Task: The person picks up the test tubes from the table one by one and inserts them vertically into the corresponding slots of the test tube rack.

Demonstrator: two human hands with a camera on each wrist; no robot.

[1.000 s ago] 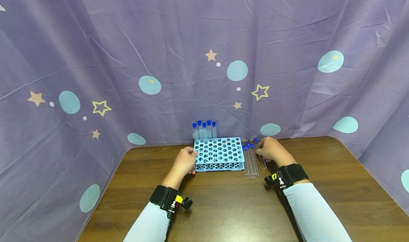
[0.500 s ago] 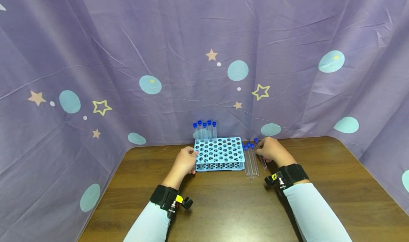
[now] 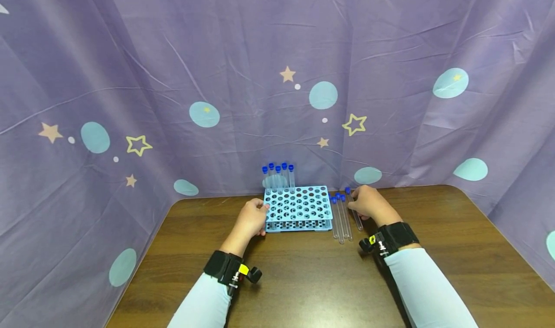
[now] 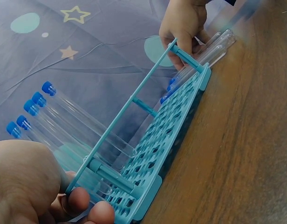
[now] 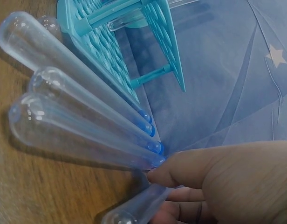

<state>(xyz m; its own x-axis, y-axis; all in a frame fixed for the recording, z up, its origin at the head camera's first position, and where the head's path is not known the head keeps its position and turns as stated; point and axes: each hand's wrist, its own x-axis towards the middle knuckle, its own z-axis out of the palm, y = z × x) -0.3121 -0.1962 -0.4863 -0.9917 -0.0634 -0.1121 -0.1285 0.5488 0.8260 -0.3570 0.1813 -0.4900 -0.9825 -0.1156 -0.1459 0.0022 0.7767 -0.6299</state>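
A light-blue test tube rack stands on the table, its top plate full of round holes. My left hand grips its left end, fingers round the top plate's edge in the left wrist view. Several blue-capped clear test tubes stand upright in the rack's back left part. Right of the rack lies a bunch of similar capped tubes, side by side. My right hand pinches the rightmost tube, which lies slightly apart from the bunch. Part of that tube is hidden behind the fingers.
The brown wooden table carries everything. Directly behind the rack hangs a purple curtain with stars and blue spots, close to the table's back edge. The loose tubes lie near the rack's right end.
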